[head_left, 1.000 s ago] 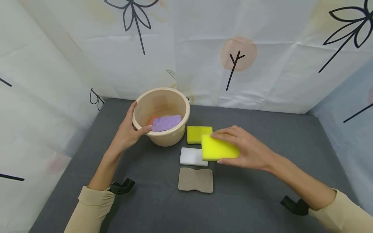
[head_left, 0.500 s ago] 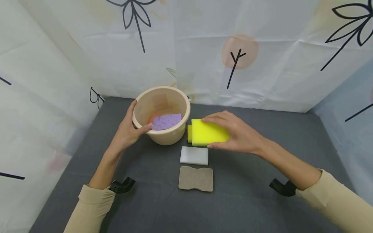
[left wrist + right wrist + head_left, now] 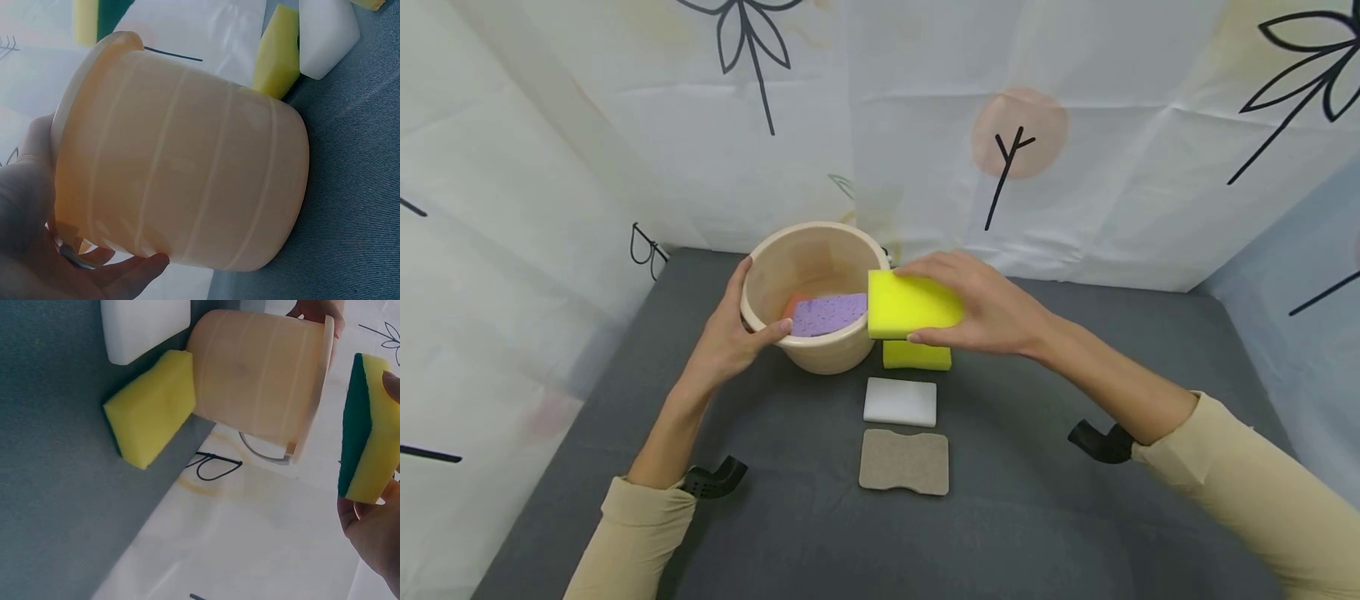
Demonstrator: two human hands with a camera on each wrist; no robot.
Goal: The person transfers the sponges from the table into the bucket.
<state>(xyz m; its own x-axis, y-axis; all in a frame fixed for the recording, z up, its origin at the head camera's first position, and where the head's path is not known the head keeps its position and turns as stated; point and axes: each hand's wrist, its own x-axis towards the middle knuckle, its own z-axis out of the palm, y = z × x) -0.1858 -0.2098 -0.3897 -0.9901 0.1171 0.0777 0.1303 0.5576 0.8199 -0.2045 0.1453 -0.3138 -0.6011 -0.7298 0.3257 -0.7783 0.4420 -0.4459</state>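
Patterned cloth [image 3: 925, 192]: white, hangs along the table's back edge and both sides.
Dark grey table [image 3: 1060, 517]: carries bucket and loose pieces.
Tan sleeves [image 3: 636, 533]: rolled, both arms.
Cream bucket [image 3: 827, 360]: upright near back edge, closer to back left corner than back right.
Right hand [image 3: 985, 304]: pinches held sponge, thumb on near side, fingers on far side.
Left hand [image 3: 730, 333]: grips bucket rim, side facing table's left edge.
Held sponge [image 3: 913, 306]: yellow, green layer underneath, raised off table just right of bucket rim, gap visible in right wrist view.
Grey-beige pad [image 3: 904, 462]: flat, farthest of the loose pieces from back edge, notched long sides.
Second yellow sponge [image 3: 917, 355]: on table beside bucket, partly hidden under held sponge in head view.
White sponge [image 3: 900, 402]: flat, between second yellow sponge and pad.
Purple sponge [image 3: 831, 315]: inside bucket, speckled.
Orange piece [image 3: 796, 302]: inside bucket, mostly covered by purple sponge.
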